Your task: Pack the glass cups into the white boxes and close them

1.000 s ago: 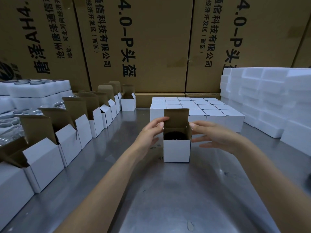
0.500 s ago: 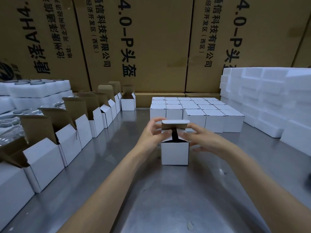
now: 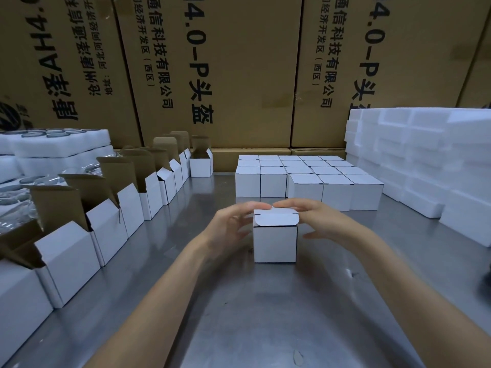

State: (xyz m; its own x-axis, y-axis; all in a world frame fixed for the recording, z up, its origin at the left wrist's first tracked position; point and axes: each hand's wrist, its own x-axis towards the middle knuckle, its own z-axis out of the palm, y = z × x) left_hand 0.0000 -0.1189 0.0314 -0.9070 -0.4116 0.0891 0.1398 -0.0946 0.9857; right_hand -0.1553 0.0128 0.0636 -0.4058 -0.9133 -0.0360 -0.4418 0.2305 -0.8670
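Note:
A small white box (image 3: 275, 243) stands in the middle of the steel table (image 3: 239, 314). Its lid is folded down over the top, and the tuck flap hangs outside the front face. My left hand (image 3: 233, 224) rests at the box's left side with its fingers laid over the lid's rear edge. My right hand (image 3: 316, 216) mirrors it on the right, fingers stretched over the lid. The cup inside is hidden. Glass cups (image 3: 39, 179) sit in white foam trays at far left.
A diagonal row of open white boxes (image 3: 111, 219) with brown flaps up runs along the left. Closed white boxes (image 3: 310, 179) form a block behind the hands. White foam blocks (image 3: 425, 160) are stacked at right. Large cardboard cartons (image 3: 212, 70) wall off the back.
The box's lid stood upright, showing the dark cup; both hands have folded it down over the top, and the flap now hangs over the front.

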